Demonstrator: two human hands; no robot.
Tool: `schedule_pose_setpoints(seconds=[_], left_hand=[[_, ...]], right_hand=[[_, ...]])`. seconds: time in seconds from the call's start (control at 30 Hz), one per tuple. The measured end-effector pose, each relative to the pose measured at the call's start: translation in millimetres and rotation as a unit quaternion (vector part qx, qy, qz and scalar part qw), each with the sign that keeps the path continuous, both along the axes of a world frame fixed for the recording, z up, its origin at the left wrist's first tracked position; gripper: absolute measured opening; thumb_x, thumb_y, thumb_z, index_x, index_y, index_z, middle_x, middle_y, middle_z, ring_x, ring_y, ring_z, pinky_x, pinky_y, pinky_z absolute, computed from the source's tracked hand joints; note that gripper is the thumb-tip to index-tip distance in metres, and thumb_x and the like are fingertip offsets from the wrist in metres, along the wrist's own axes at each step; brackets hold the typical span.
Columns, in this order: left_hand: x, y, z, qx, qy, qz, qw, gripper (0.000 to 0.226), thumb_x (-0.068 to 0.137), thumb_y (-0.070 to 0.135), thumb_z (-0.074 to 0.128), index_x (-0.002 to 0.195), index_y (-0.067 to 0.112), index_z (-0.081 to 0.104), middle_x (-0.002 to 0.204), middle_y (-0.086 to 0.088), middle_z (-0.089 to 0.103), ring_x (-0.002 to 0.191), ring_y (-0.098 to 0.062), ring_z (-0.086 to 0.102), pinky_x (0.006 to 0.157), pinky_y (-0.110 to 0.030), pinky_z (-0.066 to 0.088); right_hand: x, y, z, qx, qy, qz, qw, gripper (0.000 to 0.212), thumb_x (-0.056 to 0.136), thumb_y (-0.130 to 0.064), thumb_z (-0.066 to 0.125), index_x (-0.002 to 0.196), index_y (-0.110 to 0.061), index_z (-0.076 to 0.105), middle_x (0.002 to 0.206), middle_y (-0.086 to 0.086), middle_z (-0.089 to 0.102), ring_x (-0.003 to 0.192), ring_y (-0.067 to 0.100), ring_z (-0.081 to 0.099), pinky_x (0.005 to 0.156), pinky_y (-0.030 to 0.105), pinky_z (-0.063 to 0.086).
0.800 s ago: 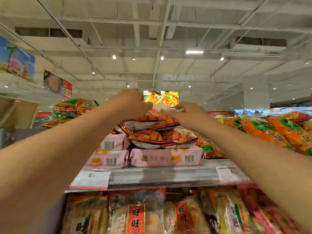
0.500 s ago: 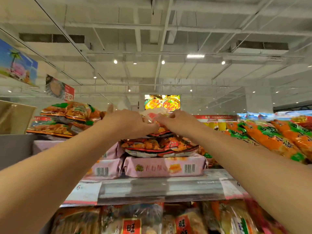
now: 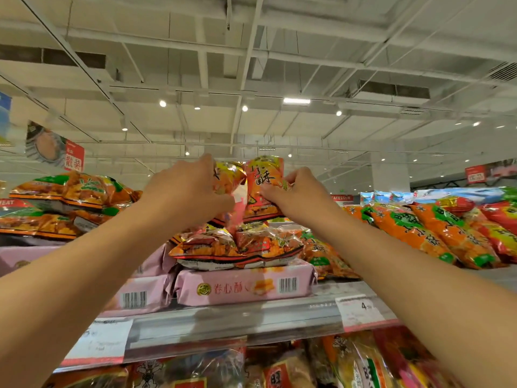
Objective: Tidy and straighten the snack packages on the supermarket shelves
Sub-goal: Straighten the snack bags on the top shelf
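Reaching up over the top shelf [image 3: 237,317], the person grips one orange snack bag [image 3: 264,186] with both hands: the left hand [image 3: 187,189] and the right hand [image 3: 296,191] have fingers curled on it, holding it upright above the stacked orange packs [image 3: 237,247] and pink boxes [image 3: 243,287].

lower-shelf packs [image 3: 279,368] cut off below, price tags [image 3: 359,312] blurred
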State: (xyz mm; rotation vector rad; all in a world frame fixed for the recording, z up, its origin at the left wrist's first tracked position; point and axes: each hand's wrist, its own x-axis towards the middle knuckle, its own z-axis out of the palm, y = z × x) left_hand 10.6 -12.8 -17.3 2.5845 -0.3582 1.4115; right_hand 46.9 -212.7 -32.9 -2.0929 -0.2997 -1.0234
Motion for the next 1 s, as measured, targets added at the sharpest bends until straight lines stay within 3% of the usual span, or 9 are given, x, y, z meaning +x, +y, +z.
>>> schedule_pose_setpoints(seconds=[0.2, 0.3, 0.43, 0.53, 0.63, 0.67, 0.77, 0.83, 1.0], left_hand=[[-6, -43, -23, -0.082, -0.110, -0.278, 0.951, 0.069, 0.074, 0.044, 0.069, 0.136, 0.028, 0.041, 0.109, 0.003, 0.058, 0.093, -0.016, 0.055, 0.073, -0.028, 0.039], [-14, -87, -43, -0.057, -0.105, -0.336, 0.934, 0.063, 0.074, 0.049, 0.063, 0.127, 0.029, 0.037, 0.099, 0.008, 0.046, 0.090, -0.007, 0.039, 0.066, -0.014, 0.030], [-30, -147, -66, -0.072, -0.051, -0.421, 0.903, 0.055, 0.066, 0.050, 0.057, 0.117, 0.033, 0.044, 0.097, 0.012, 0.039, 0.088, -0.004, 0.035, 0.070, -0.005, 0.029], [-44, -192, -83, -0.067, 0.007, -0.496, 0.866, 0.074, 0.061, 0.058, 0.058, 0.130, 0.040, 0.040, 0.110, 0.011, 0.049, 0.101, -0.003, 0.042, 0.084, -0.002, 0.032], [-59, -240, -103, -0.065, 0.036, -0.545, 0.835, 0.059, 0.070, 0.058, 0.062, 0.118, 0.062, 0.029, 0.111, 0.025, 0.049, 0.105, 0.001, 0.044, 0.086, -0.005, 0.035], [-64, -256, -109, -0.074, 0.046, -0.553, 0.828, 0.055, 0.074, 0.057, 0.061, 0.117, 0.061, 0.028, 0.113, 0.025, 0.049, 0.107, 0.000, 0.045, 0.086, -0.007, 0.035], [-75, -310, -122, -0.081, 0.060, -0.552, 0.828, 0.074, 0.081, 0.046, 0.063, 0.144, 0.028, 0.029, 0.134, 0.003, 0.051, 0.124, -0.017, 0.046, 0.101, -0.037, 0.040], [-83, -349, -128, -0.073, 0.054, -0.559, 0.824, 0.076, 0.083, 0.039, 0.065, 0.147, 0.020, 0.029, 0.140, 0.001, 0.047, 0.129, -0.017, 0.042, 0.104, -0.034, 0.035], [-112, -455, -146, -0.074, 0.043, -0.585, 0.807, 0.072, 0.085, 0.037, 0.064, 0.145, 0.021, 0.029, 0.129, 0.009, 0.043, 0.126, -0.010, 0.037, 0.087, -0.014, 0.023]], right_hand=[[-62, -75, -47, 0.145, -0.047, 0.119, 0.981, 0.065, 0.082, -0.038, 0.074, 0.132, -0.036, 0.032, 0.109, -0.009, 0.069, 0.092, 0.011, 0.071, 0.078, 0.032, 0.056], [-94, -107, -68, 0.153, -0.052, 0.147, 0.976, 0.066, 0.085, -0.024, 0.071, 0.138, -0.039, 0.035, 0.097, -0.022, 0.073, 0.093, 0.000, 0.069, 0.068, 0.014, 0.053], [-131, -147, -92, 0.185, -0.061, 0.113, 0.974, 0.060, 0.086, -0.008, 0.068, 0.131, -0.037, 0.042, 0.093, -0.025, 0.073, 0.091, -0.001, 0.069, 0.065, 0.010, 0.051], [-158, -177, -111, 0.218, -0.061, 0.073, 0.971, 0.068, 0.078, -0.028, 0.079, 0.135, -0.034, 0.042, 0.104, -0.013, 0.074, 0.096, 0.007, 0.070, 0.076, 0.022, 0.056], [-185, -210, -130, 0.218, -0.067, -0.004, 0.974, 0.068, 0.067, -0.055, 0.081, 0.124, -0.047, 0.044, 0.105, -0.024, 0.067, 0.100, 0.000, 0.066, 0.083, 0.025, 0.054], [-193, -223, -136, 0.218, -0.061, -0.016, 0.974, 0.069, 0.063, -0.060, 0.080, 0.121, -0.051, 0.043, 0.106, -0.024, 0.068, 0.101, 0.000, 0.066, 0.084, 0.027, 0.055], [-216, -270, -152, 0.220, -0.033, -0.047, 0.974, 0.086, 0.054, -0.069, 0.081, 0.127, -0.056, 0.037, 0.129, -0.007, 0.062, 0.117, 0.017, 0.062, 0.096, 0.046, 0.051], [-229, -305, -160, 0.223, -0.029, -0.047, 0.973, 0.084, 0.057, -0.065, 0.081, 0.128, -0.054, 0.037, 0.132, -0.003, 0.061, 0.115, 0.019, 0.063, 0.092, 0.048, 0.053], [-265, -412, -179, 0.211, -0.017, -0.081, 0.974, 0.068, 0.066, -0.056, 0.077, 0.123, -0.052, 0.040, 0.119, -0.009, 0.067, 0.105, 0.017, 0.068, 0.088, 0.048, 0.055]])
